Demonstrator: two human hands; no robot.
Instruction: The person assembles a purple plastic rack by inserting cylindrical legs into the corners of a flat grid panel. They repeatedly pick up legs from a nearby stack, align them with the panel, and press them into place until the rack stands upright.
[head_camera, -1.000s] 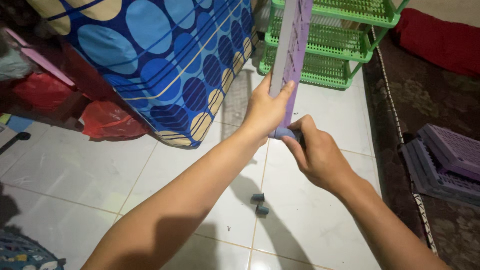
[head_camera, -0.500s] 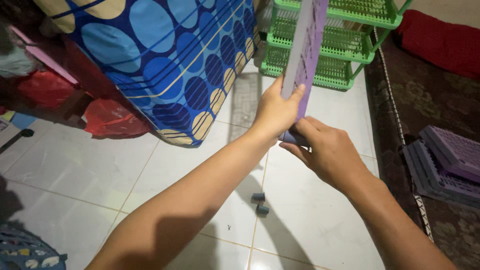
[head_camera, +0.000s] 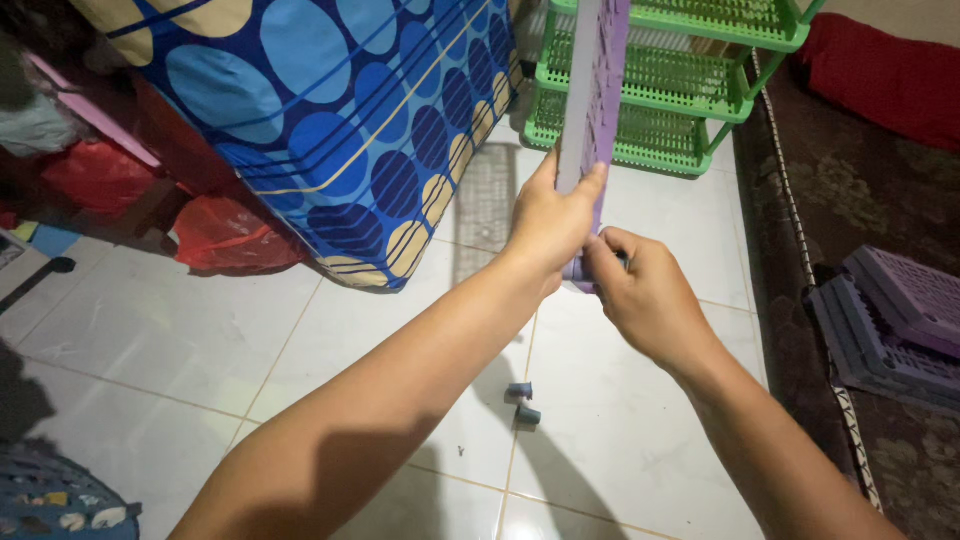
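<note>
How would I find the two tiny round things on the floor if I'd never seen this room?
Start at the white tiled floor and look below the two hands holding the upright purple panel. Beside a tile seam lie the two small caps, close together. They are short blue-grey cylinders, the only loose bits on that bare patch of tile, far smaller than the green rack behind.

The scene is dimly and unevenly lit. Dark forearm shadows are cast on the white floor tiles (head_camera: 160, 330) at lower centre. The corners are darkened, and edges are slightly stretched and softened.
</note>
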